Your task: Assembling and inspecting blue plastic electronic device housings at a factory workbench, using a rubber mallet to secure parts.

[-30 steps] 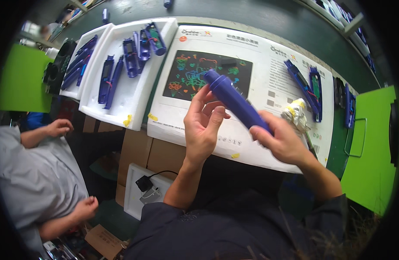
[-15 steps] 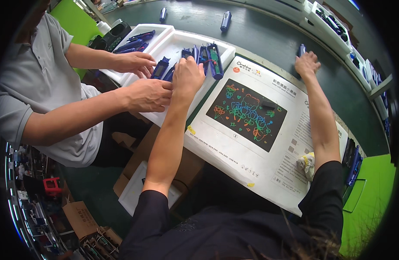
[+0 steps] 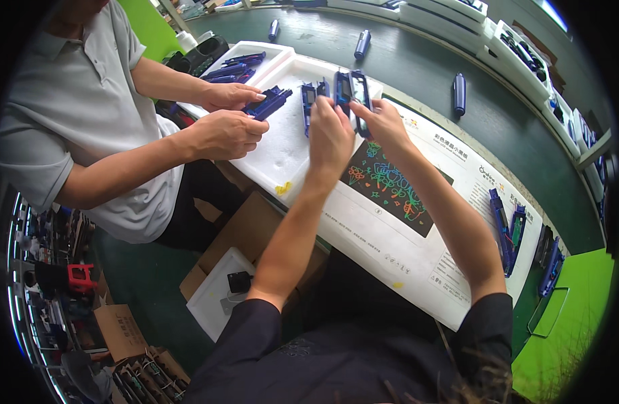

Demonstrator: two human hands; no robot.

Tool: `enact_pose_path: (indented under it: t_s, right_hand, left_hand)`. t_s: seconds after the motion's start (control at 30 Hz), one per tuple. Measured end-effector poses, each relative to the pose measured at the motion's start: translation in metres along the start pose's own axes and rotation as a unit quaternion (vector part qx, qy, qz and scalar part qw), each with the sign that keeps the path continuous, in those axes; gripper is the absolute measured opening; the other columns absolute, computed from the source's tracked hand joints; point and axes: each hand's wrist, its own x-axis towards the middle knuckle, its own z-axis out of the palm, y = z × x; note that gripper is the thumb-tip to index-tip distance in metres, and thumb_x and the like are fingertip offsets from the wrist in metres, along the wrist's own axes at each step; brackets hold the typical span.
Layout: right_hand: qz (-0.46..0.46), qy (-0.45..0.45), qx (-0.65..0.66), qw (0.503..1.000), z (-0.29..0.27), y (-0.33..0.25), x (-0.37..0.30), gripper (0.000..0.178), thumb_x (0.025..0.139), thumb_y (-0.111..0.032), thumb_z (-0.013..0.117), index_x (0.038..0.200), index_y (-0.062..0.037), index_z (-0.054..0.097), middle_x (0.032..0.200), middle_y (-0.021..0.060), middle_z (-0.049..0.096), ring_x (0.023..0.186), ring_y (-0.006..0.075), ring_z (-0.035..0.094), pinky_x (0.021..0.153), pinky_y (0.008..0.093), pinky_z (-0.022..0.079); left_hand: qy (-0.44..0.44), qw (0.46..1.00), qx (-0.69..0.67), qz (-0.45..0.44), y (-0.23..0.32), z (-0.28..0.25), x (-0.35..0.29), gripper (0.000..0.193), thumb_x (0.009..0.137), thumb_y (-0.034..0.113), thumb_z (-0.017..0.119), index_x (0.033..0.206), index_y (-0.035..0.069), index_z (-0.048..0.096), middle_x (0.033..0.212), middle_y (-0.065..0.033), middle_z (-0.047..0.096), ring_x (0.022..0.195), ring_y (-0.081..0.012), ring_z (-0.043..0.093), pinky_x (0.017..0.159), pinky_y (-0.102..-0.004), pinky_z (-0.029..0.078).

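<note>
Over the near right side of a white foam tray (image 3: 282, 145), both my hands close on an open blue plastic device housing (image 3: 358, 91) with a pale part inside. My right hand (image 3: 385, 124) grips its right side. My left hand (image 3: 332, 138) has curled fingers at the left part, where its fingertips partly hide the contact. Just left of my left hand, another blue housing (image 3: 307, 108) stands in the tray. A co-worker on the left holds a separate blue housing (image 3: 272, 102) in both hands above the tray.
A printed white sheet (image 3: 363, 225) covers the bench before me, with two open blue housing pieces (image 3: 500, 225) at its right. Several blue devices stand on the dark green surface, including one (image 3: 459, 94). A second foam tray (image 3: 269, 62) holds more housings. A green panel (image 3: 578, 303) stands right.
My right hand has left the blue device at the far right and come over to the tray beside my left hand. The co-worker has lifted a blue housing out. My view has shifted slightly.
</note>
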Motion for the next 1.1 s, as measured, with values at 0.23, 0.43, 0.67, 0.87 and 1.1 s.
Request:
enact_pose_path:
  t_s: [0.23, 0.43, 0.67, 0.87, 1.1]
  right_hand:
    - [-0.05, -0.038, 0.047, 0.997, -0.04, 0.006, -0.139, 0.028, 0.086, -0.008, 0.064, 0.108, -0.0017, 0.048, 0.084, 0.0049, 0.058, 0.069, 0.0102, 0.059, 0.056, 0.0242, 0.049]
    - [0.033, 0.043, 0.121, 0.991, -0.057, 0.008, -0.22, 0.027, 0.09, 0.003, 0.056, 0.114, 0.0005, 0.043, 0.09, 0.0077, 0.059, 0.067, 0.0084, 0.057, 0.049, 0.0211, 0.044]
    - [0.049, 0.026, 0.12, 0.991, -0.056, 0.029, -0.26, 0.037, 0.099, -0.017, 0.045, 0.131, 0.0004, 0.043, 0.085, 0.0016, 0.053, 0.068, 0.007, 0.048, 0.062, 0.0221, 0.041]
    - [-0.016, -0.023, 0.098, 0.995, -0.055, 0.035, -0.268, 0.05, 0.097, -0.012, 0.042, 0.144, 0.0011, 0.031, 0.121, 0.0114, 0.047, 0.099, 0.0163, 0.047, 0.091, 0.0309, 0.04]
    - [-0.031, 0.029, -0.007, 0.999, -0.051, 0.033, -0.269, 0.055, 0.09, -0.004, 0.052, 0.142, 0.0032, 0.033, 0.122, 0.0156, 0.045, 0.109, 0.0244, 0.047, 0.1, 0.0347, 0.036]
  left_hand:
    - [-0.196, 0.687, -0.654, -0.249, 0.052, -0.028, -0.106, 0.053, 0.082, -0.002, 0.055, 0.132, -0.003, 0.035, 0.114, -0.0145, 0.057, 0.095, -0.0213, 0.061, 0.084, -0.0341, 0.052]
    - [-0.311, 0.599, -0.683, -0.279, 0.056, -0.026, -0.155, 0.057, 0.081, -0.004, 0.057, 0.134, 0.001, 0.035, 0.113, -0.0153, 0.057, 0.1, -0.0231, 0.06, 0.091, -0.0383, 0.049]
    - [-0.332, 0.639, -0.65, -0.244, 0.066, -0.039, -0.167, 0.064, 0.084, -0.011, 0.046, 0.14, 0.005, 0.019, 0.121, -0.0141, 0.049, 0.113, -0.0216, 0.053, 0.1, -0.0403, 0.045]
    - [-0.284, 0.735, -0.579, -0.21, 0.081, -0.037, -0.172, 0.055, 0.093, -0.008, 0.043, 0.139, 0.007, 0.017, 0.114, -0.008, 0.046, 0.101, -0.0117, 0.052, 0.085, -0.0277, 0.049]
    - [-0.214, 0.775, -0.561, -0.197, 0.092, -0.022, -0.184, 0.056, 0.093, -0.008, 0.044, 0.139, 0.005, 0.016, 0.12, -0.0099, 0.045, 0.109, -0.0146, 0.052, 0.089, -0.0279, 0.048]
